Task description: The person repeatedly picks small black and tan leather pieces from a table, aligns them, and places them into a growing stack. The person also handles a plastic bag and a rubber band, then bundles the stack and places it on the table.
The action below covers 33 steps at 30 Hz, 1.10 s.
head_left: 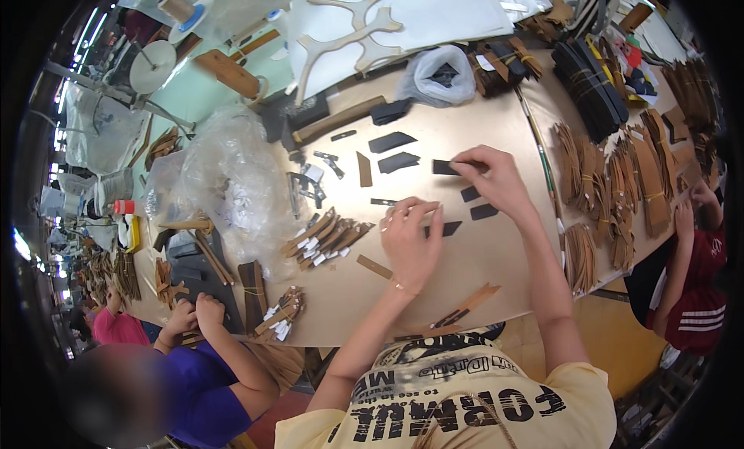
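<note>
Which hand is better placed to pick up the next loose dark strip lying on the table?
Probably the left hand: a dark strip lies right beside its fingertips. The right hand is already pinching another dark piece.

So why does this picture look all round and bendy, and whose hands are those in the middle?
The picture comes from a small wide camera worn on a person's head, looking down, so straight edges bend near the rim. The two bare arms rising from the bottom are that person's own. Their right hand pinches a flat black strip just above the tan worktable. Their left hand rests on the table with its fingertips by another black piece. More black pieces lie nearby, with a pile of brown strips with white tags, banded brown bundles and crumpled clear plastic. Other people sit at the table's left and right ends.
</note>
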Motion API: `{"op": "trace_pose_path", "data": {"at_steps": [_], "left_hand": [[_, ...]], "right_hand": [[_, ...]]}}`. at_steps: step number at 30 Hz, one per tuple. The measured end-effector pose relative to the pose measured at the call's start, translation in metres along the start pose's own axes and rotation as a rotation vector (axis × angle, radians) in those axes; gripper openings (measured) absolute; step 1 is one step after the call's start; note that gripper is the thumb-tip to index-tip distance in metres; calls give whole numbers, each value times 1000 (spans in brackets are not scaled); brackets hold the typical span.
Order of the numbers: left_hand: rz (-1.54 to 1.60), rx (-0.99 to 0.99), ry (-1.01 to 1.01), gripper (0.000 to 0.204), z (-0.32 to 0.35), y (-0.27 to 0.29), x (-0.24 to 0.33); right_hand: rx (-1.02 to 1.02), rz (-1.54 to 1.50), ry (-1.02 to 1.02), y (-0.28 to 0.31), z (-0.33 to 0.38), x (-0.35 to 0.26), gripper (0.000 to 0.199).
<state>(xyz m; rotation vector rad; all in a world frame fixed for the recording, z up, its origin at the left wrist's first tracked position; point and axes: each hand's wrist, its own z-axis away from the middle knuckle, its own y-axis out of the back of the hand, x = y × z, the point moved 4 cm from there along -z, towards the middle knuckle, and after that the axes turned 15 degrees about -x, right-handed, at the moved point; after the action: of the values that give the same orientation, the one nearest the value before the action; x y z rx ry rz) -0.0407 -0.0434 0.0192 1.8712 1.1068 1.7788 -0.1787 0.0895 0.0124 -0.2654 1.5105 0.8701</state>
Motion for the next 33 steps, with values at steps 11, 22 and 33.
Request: {"op": "trace_pose_path", "data": {"at_steps": [11, 22, 33], "left_hand": [[164, 140, 207, 10, 13, 60, -57], [14, -13, -55, 19, -97, 51, -91], [-135, -134, -68, 37, -152, 18, -118]], "right_hand": [[-91, 474, -46, -59, -78, -4, 22], [41, 618, 271, -32, -129, -14, 38], [-102, 648, 192, -27, -154, -1, 30]]}}
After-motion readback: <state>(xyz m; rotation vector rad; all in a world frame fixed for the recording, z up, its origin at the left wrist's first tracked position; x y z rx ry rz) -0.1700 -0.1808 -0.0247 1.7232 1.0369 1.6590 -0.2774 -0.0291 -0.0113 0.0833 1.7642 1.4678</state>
